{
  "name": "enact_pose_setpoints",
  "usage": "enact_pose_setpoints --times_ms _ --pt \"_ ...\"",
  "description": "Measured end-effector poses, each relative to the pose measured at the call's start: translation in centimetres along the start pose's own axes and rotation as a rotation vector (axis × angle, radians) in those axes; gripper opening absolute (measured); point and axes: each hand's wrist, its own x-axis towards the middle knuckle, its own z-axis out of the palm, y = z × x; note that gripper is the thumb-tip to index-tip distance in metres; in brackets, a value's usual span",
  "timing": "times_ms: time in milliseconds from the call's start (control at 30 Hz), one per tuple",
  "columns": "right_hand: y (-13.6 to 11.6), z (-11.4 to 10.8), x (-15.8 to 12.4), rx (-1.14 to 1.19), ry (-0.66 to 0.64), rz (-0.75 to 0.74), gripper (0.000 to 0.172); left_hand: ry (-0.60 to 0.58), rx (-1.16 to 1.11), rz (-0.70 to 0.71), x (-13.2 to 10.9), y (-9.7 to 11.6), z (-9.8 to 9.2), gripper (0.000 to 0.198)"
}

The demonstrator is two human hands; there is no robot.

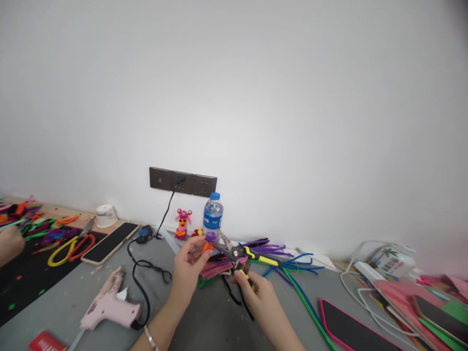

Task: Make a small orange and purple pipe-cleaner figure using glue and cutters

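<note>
My left hand (pixel 188 265) pinches a small purple and orange pipe-cleaner piece (pixel 209 240) above the grey table. My right hand (pixel 256 292) is closed on the handles of black and yellow cutters (pixel 243 256), whose blades point left at that piece. Under both hands lies a heap of pipe cleaners (pixel 256 261) in pink, purple, blue and green. A water bottle (pixel 213 217) stands just behind the held piece.
A pink glue gun (pixel 107 307) with a black cord lies at the left, near a phone (pixel 109 242). A small pipe-cleaner figure (pixel 182 224) stands by the wall sockets (pixel 183 181). Another phone (pixel 351 329) and coloured sheets lie right. Another person's hand (pixel 9 243) shows far left.
</note>
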Motion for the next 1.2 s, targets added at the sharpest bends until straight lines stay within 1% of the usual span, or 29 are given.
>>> enact_pose_setpoints --times_ms 233,467,600,733,900,1067,1133,1200 --pt "0.0 0.0 0.1 -0.009 -0.005 0.011 0.075 0.052 0.098 0.024 -0.2 0.1 0.1 0.031" --pt "-0.2 -0.4 0.0 0.034 -0.024 0.01 0.072 0.031 0.174 0.068 0.1 -0.1 -0.1 0.029" --pt "-0.2 -1.0 0.1 0.075 -0.021 0.018 0.07 0.036 0.204 0.076 0.6 -0.6 -0.6 0.032" --pt "0.1 -2.3 0.4 0.047 -0.019 0.034 0.066 0.026 0.228 0.088 1.0 -0.9 -1.1 0.033" --pt "1.1 -4.7 0.7 -0.09 -0.126 0.049 0.059 0.038 0.263 0.099 1.0 -0.7 -1.1 0.032" --pt "2.8 -6.5 0.4 -0.194 -0.218 0.085 0.053 0.041 0.296 0.085 1.1 -0.2 -1.1 0.034" --pt "3.3 -7.0 0.2 -0.186 -0.283 0.106 0.052 0.036 0.299 0.081 1.1 -0.1 -1.2 0.035" --pt "3.5 -7.3 -0.1 -0.148 -0.373 0.14 0.052 0.036 0.296 0.085 1.1 -0.1 -1.3 0.036"
